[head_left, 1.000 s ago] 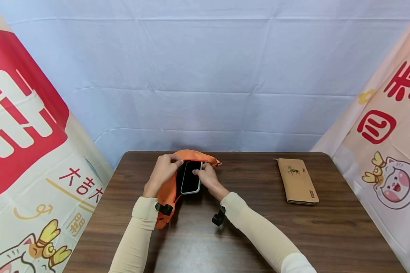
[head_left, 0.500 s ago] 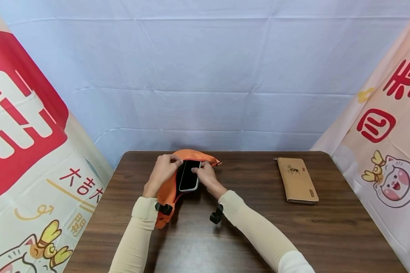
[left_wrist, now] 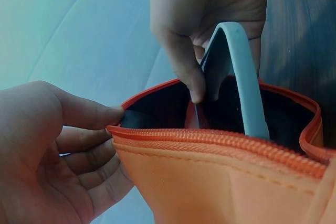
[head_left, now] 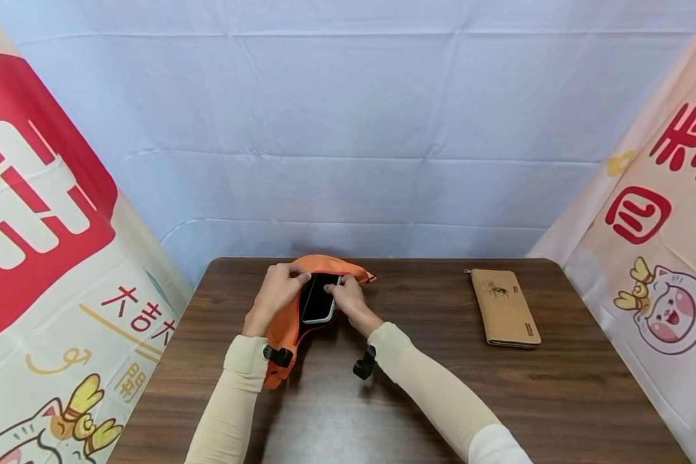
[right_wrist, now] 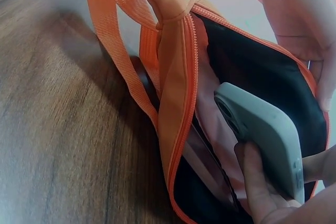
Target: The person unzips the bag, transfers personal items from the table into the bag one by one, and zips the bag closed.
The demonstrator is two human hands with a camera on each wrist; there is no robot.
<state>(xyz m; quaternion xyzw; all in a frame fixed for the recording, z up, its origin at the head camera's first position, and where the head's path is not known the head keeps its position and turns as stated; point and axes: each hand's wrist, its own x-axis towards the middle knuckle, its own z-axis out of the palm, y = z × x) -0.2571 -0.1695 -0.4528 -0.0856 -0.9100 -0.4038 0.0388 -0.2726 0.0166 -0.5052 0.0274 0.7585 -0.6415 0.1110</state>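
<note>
An orange waist bag (head_left: 281,335) with a red-orange zipper lies at the table's left, its mouth gaping over a black lining. My left hand (head_left: 274,290) pinches the edge of that opening between thumb and fingers, as the left wrist view shows up close. In my right hand (head_left: 352,299) is a smartphone (head_left: 318,304) in a pale grey case, thumb on the screen side and fingers behind. The right wrist view has the phone's camera end (right_wrist: 231,109) tilted inside the opening, with the pink inner divider (right_wrist: 218,124) beside it.
A tan long wallet (head_left: 504,306) lies at the right of the brown wooden table (head_left: 417,386). Orange straps (right_wrist: 118,40) trail from the bag's end. A pale cloth (head_left: 348,129) hangs behind the table, and printed cloths flank both sides.
My right hand has brought the phone slightly leftward and farther into the bag's mouth. The left hand keeps its grip on the edge, and the wallet stays put.
</note>
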